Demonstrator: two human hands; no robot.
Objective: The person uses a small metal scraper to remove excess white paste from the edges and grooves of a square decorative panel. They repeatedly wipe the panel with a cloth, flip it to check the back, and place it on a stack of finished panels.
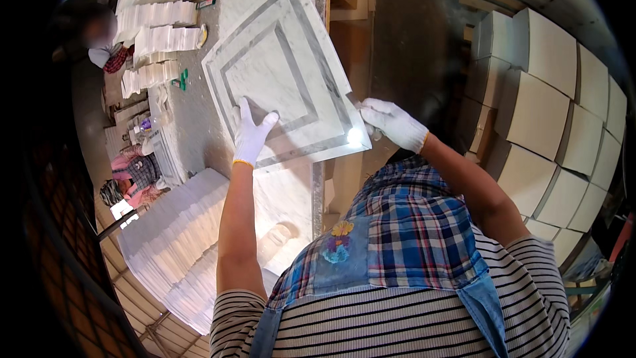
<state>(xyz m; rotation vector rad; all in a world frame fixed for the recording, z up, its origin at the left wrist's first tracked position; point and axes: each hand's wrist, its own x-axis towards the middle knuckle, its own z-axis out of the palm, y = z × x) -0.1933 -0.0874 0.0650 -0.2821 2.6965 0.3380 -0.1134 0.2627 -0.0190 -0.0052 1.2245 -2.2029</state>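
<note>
A large square white marble-look tile with grey veined bands forming nested squares lies turned at an angle on the bench, its near right corner jutting past the bench edge. My left hand, in a white glove with an orange cuff, rests on its near left part with thumb and fingers spread. Beside the tile's right edge is my right hand, also gloved, its fingers curled together around something small that I cannot make out. A bright spot of light shines on the tile's corner.
Stacked white tiles stand at the near left. More rows of stacks line the bench's far left. Two people are beyond the bench at left. White cartons are piled on the right.
</note>
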